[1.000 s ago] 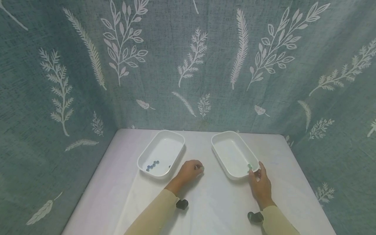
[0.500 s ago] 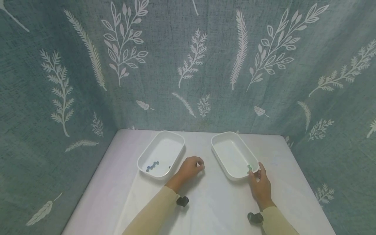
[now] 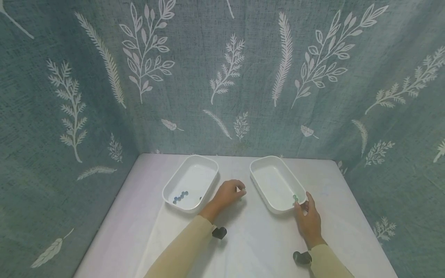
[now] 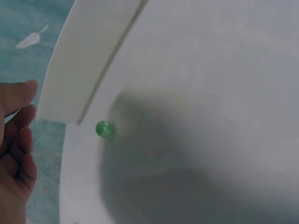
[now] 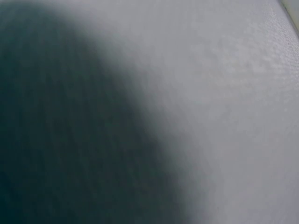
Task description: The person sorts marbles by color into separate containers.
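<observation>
My left hand is raised over the table between two white trays, thumb and forefinger together at a small pale glassy marble, mostly hidden by the fingertips. In the left wrist view that hand shows at the left edge, its other fingers curled. A green marble lies on the table below it. My right hand grips the near right corner of the right tray, thumb at the rim. Several green marbles lie in that corner. The right wrist view shows only blurred cloth and a dark shape.
The left tray holds several blue marbles near its front, plus a single dark one by its right wall. A white cloth covers the table. Leaf-patterned teal curtains enclose the back and sides.
My left hand has moved a little up and to the right, towards the right tray, uncovering a marble on the table. The right hand and both trays stay put.
</observation>
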Tool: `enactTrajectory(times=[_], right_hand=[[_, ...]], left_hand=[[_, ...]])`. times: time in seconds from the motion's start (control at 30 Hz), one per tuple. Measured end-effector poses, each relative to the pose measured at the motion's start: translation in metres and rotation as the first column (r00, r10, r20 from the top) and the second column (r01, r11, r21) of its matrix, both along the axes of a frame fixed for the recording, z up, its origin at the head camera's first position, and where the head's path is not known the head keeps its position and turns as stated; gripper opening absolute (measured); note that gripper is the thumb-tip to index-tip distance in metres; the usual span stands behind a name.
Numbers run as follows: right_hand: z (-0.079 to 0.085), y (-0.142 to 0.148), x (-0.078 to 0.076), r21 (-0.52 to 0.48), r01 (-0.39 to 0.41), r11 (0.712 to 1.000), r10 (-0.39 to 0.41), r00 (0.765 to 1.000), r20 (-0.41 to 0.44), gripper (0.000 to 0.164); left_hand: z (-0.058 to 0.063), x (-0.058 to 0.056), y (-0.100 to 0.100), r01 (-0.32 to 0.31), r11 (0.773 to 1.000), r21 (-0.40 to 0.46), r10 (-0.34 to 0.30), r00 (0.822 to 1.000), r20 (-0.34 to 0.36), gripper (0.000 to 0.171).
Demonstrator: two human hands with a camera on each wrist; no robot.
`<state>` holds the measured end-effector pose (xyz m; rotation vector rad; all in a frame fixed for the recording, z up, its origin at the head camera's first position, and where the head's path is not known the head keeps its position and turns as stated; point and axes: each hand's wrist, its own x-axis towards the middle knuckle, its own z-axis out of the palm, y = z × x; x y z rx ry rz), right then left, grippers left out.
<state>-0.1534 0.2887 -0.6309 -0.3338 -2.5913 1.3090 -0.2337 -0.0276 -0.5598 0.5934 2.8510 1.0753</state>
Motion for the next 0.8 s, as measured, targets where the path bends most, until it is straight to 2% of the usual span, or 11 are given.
enactTrajectory(times=[0.17,0.47,0.8], right_hand=[[-0.001,0.001,-0.001,0.004,-0.001,1.000,0.001,1.000,0.000,0.074],[-0.001,0.001,0.000,0.003,-0.009,1.000,0.009,1.000,-0.027,0.073],[0.004,0.000,-0.001,-0.002,-0.004,1.000,0.004,1.000,0.002,0.074]], left_hand=[[0.003,-0.004,0.006,0.003,1.000,0.011,-0.003,1.000,0.000,0.018],[0.008,-0.010,0.017,0.038,0.999,0.022,-0.037,0.998,-0.047,0.017],[0.013,-0.021,0.028,0.040,0.999,-0.019,-0.040,0.999,0.006,0.018]])
